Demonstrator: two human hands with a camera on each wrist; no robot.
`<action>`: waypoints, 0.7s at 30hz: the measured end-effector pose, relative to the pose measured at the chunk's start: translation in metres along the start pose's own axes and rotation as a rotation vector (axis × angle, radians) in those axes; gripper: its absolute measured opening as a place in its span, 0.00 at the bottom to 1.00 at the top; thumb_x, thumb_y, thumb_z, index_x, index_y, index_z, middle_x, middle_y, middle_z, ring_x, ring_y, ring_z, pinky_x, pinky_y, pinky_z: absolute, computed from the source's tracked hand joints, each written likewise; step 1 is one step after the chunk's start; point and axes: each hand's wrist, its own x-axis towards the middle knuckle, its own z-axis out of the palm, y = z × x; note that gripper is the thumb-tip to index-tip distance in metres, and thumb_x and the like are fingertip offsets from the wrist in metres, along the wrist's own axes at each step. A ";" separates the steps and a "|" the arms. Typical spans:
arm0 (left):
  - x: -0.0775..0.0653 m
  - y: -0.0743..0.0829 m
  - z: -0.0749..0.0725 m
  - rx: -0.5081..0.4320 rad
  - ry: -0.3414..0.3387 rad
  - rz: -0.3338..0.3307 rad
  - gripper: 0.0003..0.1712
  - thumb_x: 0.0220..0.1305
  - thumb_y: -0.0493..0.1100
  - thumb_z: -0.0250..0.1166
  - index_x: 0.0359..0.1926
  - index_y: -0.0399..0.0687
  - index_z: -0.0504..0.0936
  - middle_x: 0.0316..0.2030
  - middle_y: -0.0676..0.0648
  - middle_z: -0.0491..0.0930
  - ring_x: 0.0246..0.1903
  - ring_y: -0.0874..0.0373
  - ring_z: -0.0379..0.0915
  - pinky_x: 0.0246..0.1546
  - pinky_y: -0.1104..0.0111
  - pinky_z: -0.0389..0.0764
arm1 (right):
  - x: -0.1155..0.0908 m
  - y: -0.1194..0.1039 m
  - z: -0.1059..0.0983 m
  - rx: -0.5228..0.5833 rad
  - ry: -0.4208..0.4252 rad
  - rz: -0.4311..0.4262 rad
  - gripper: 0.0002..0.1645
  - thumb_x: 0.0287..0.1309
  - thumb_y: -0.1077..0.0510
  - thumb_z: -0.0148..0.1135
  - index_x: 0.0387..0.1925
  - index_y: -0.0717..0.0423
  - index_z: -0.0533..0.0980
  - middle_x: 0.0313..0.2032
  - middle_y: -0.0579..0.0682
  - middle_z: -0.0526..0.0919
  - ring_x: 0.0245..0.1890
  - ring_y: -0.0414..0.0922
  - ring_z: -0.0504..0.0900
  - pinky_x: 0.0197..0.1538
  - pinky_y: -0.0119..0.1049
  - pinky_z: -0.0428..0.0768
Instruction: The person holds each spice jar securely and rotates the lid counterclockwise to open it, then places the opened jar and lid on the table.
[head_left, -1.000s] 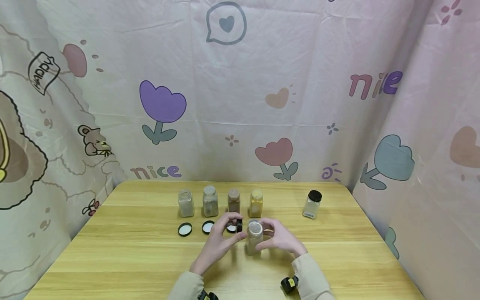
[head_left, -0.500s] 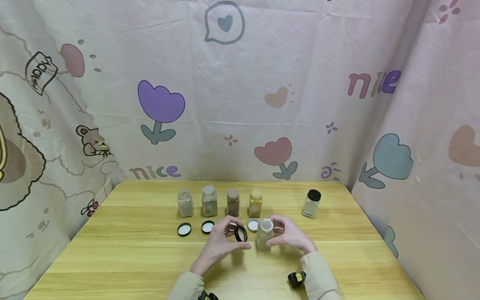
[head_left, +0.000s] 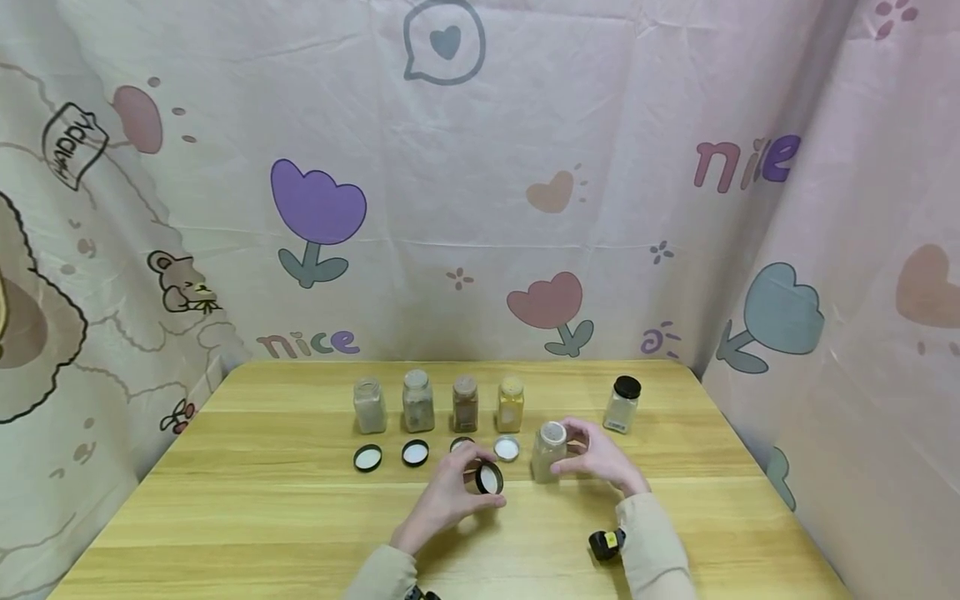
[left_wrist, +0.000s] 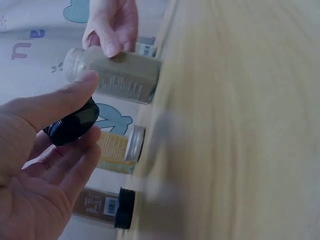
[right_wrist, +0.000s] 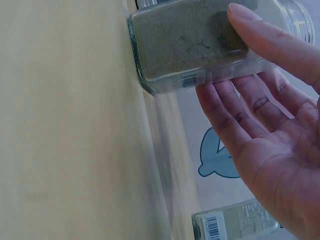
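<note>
My left hand [head_left: 447, 498] pinches a black screw lid [head_left: 491, 478] between thumb and fingers, its white inside facing up and toward me in the head view. My right hand [head_left: 597, 458] grips a square glass spice jar [head_left: 548, 458] from its right side. The jar is upright, lidless, with a pale perforated top and grey-brown powder inside. In the right wrist view the thumb lies on the jar's [right_wrist: 190, 45] near face and the fingers behind it. Whether its base touches the table I cannot tell. The left wrist view shows the lid [left_wrist: 75, 122] apart from the jar [left_wrist: 122, 75].
Behind stand a jar of pale powder [head_left: 370, 408], a jar of dried herbs [head_left: 418, 404], a brown jar [head_left: 465, 407] and a yellow jar [head_left: 511, 407]. Lids [head_left: 367, 458] lie before them, including a silver-rimmed one [head_left: 506, 449]. A black-capped jar [head_left: 622, 407] stands far right.
My right hand has carried the jar rightward and slightly away from me, apart from the left hand. The lid in my left hand has turned from edge-on to showing its inside, and moved slightly nearer me.
</note>
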 end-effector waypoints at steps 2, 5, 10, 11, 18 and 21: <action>0.000 -0.001 0.003 -0.011 -0.006 -0.007 0.29 0.44 0.38 0.83 0.48 0.35 0.82 0.46 0.44 0.81 0.48 0.48 0.79 0.56 0.63 0.86 | 0.003 0.001 -0.003 -0.014 0.014 -0.001 0.36 0.46 0.64 0.77 0.57 0.68 0.73 0.53 0.61 0.81 0.51 0.39 0.80 0.64 0.43 0.81; 0.000 -0.002 0.007 -0.033 -0.008 -0.017 0.28 0.44 0.39 0.83 0.47 0.35 0.83 0.48 0.43 0.82 0.49 0.47 0.79 0.57 0.62 0.85 | 0.007 0.002 -0.007 -0.020 0.041 0.018 0.37 0.46 0.65 0.77 0.59 0.69 0.72 0.55 0.64 0.81 0.54 0.44 0.81 0.63 0.40 0.81; 0.000 -0.002 0.014 -0.037 -0.013 -0.038 0.29 0.44 0.40 0.83 0.48 0.36 0.83 0.48 0.45 0.82 0.50 0.49 0.79 0.57 0.63 0.85 | 0.016 0.004 -0.014 -0.013 0.098 0.067 0.39 0.48 0.65 0.75 0.62 0.69 0.71 0.59 0.67 0.78 0.60 0.57 0.79 0.67 0.50 0.79; 0.000 -0.002 0.015 -0.038 -0.014 -0.039 0.29 0.44 0.39 0.82 0.48 0.36 0.83 0.48 0.45 0.82 0.50 0.49 0.79 0.57 0.63 0.85 | 0.017 0.004 -0.015 -0.011 0.104 0.072 0.39 0.48 0.66 0.75 0.63 0.69 0.70 0.59 0.67 0.78 0.61 0.59 0.79 0.68 0.53 0.77; 0.003 -0.001 0.020 0.019 -0.016 -0.037 0.28 0.44 0.38 0.83 0.48 0.36 0.83 0.46 0.45 0.83 0.48 0.52 0.79 0.54 0.69 0.85 | 0.029 0.007 -0.018 0.000 0.152 0.103 0.41 0.51 0.66 0.73 0.66 0.70 0.67 0.62 0.68 0.76 0.65 0.65 0.74 0.72 0.58 0.71; 0.004 0.000 0.023 0.062 -0.017 -0.041 0.28 0.44 0.39 0.83 0.48 0.37 0.84 0.45 0.46 0.82 0.47 0.53 0.78 0.53 0.69 0.85 | 0.033 0.008 -0.018 -0.006 0.170 0.123 0.43 0.51 0.66 0.72 0.68 0.70 0.65 0.62 0.68 0.75 0.66 0.65 0.73 0.73 0.59 0.70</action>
